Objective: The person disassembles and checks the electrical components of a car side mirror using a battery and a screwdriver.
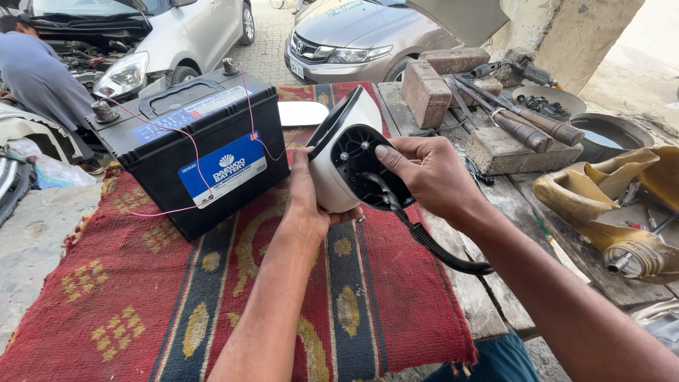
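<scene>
Side mirror housing off car, gripped by both hands: left hand cups shell, right hand fingers closed on base; cable not hooked to battery wires.

A car battery stands on a rug covering the surface, left of the mirror housing. Bricks and tools lie behind, to the right.
</scene>
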